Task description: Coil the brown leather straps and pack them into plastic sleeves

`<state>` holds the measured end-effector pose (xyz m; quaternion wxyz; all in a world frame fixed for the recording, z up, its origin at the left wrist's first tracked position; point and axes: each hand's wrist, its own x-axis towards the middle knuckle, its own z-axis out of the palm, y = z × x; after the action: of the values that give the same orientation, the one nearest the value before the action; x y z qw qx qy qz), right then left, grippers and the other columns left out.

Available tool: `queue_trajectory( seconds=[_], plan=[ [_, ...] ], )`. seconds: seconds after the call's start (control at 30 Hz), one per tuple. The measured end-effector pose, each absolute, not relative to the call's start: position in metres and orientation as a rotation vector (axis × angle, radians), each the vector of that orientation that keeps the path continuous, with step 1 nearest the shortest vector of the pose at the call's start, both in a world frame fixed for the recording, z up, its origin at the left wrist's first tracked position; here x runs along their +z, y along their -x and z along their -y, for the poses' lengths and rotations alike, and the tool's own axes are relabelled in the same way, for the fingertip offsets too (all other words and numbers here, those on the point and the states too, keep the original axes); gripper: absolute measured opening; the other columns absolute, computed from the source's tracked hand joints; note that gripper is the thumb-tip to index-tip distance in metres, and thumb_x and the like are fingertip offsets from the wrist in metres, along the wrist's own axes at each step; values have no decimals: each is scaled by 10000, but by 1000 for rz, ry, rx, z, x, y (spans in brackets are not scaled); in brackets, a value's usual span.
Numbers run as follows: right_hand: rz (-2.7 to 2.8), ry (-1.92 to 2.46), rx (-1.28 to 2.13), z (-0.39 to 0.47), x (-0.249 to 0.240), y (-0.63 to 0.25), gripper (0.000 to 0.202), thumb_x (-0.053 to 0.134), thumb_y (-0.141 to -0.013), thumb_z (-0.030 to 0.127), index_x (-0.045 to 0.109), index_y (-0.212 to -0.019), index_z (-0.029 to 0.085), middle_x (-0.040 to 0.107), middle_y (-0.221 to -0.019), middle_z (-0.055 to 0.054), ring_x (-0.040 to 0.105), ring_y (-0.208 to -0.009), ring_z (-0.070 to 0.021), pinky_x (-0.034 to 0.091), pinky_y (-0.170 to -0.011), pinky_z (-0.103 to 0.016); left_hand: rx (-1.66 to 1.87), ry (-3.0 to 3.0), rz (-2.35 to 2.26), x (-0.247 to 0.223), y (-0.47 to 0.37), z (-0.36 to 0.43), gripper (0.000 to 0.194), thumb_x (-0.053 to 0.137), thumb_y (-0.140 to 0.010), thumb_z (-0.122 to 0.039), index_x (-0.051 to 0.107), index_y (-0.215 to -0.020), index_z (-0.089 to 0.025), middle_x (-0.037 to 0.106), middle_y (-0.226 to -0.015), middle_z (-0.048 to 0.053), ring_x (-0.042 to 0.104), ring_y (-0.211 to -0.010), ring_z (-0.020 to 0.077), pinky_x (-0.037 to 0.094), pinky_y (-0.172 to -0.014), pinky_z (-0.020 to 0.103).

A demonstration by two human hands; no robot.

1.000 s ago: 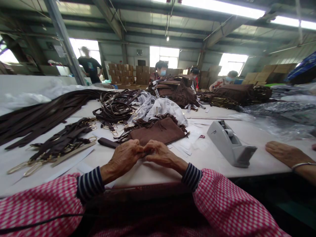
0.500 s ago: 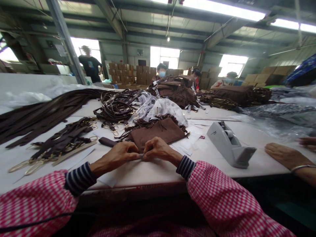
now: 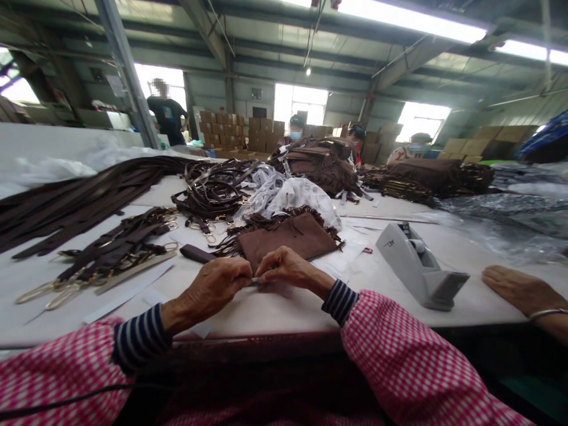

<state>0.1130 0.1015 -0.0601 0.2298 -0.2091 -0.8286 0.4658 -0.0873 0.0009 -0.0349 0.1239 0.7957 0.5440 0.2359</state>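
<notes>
My left hand and my right hand meet close together over the front of the table, thumbs and fingers pinched. Between their fingertips shows a small pale sliver, too small to name. Just beyond them lies a flat brown bag with fringe along its edges. A dark brown strap end lies past my left hand. To the right of my right hand stands a grey tape dispenser.
Straps with gold clasps and long brown strips lie at left. Coiled straps, white plastic and stacked brown bags are behind. Another person's hand rests on the table at right; several people are farther off.
My left hand has turned, its fingers curled closer against the right fingertips. The view has shifted slightly. At right, the other person's second hand is out of view.
</notes>
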Motion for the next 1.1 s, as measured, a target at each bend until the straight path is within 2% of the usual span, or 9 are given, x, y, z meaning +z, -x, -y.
queue_trajectory(
  seconds=[0.1, 0.2, 0.37, 0.53, 0.7, 0.9, 1.1],
  plan=[
    [2341, 489, 1063, -100, -61, -108, 14, 787, -780, 138, 784, -767, 141, 660, -773, -2, 601, -714, -123, 426, -670, -215, 689, -2359, -1648, -36, 88, 2, 239, 499, -919, -269, 707, -841, -180, 691, -816, 53, 608, -762, 196, 389, -691, 284],
    [2370, 451, 851, -92, -62, -107, 71, 766, -813, 90, 768, -779, 152, 641, -792, 9, 597, -723, -112, 414, -681, -204, 666, -2212, -1662, -35, 92, 4, 245, 534, -918, -341, 718, -924, -178, 717, -867, 62, 637, -792, 212, 418, -698, 286],
    [2411, 490, 583, -79, -68, -116, 80, 715, -872, 99, 751, -839, 162, 663, -831, -8, 613, -720, -112, 406, -675, -200, 714, -1853, -1525, -41, 94, -1, 259, 614, -847, -397, 710, -803, -161, 636, -655, 13, 590, -625, 175, 421, -581, 255],
    [2465, 530, 420, -75, -70, -116, 87, 651, -925, 119, 709, -876, 162, 678, -845, -28, 623, -732, -122, 413, -690, -209, 837, -1599, -1473, -50, 92, -8, 223, 664, -754, -363, 687, -712, -145, 587, -574, -3, 535, -538, 147, 431, -518, 245],
    [2590, 531, 38, -67, -72, -114, 80, 592, -960, 128, 653, -909, 142, 639, -880, -49, 562, -700, -142, 365, -600, -250, 920, -1552, -1442, -51, 91, 1, 239, 632, -728, -276, 738, -895, -143, 612, -551, -20, 535, -519, 136, 396, -515, 227],
    [2685, 291, -407, -62, -76, -117, 196, 446, -1028, 107, 605, -917, 135, 584, -890, -80, 505, -741, -181, 384, -608, -296, 1010, -1331, -1467, -49, 82, 3, 185, 611, -621, -253, 704, -736, -141, 609, -495, -11, 503, -454, 119, 358, -454, 211],
    [2751, 204, -529, -58, -69, -121, 145, 476, -1028, 138, 608, -971, 121, 581, -948, -102, 509, -819, -212, 417, -617, -309, 953, -1059, -1519, -47, 80, -8, 198, 626, -564, -245, 681, -728, -149, 615, -501, 10, 528, -438, 131, 312, -408, 197]
  ],
)
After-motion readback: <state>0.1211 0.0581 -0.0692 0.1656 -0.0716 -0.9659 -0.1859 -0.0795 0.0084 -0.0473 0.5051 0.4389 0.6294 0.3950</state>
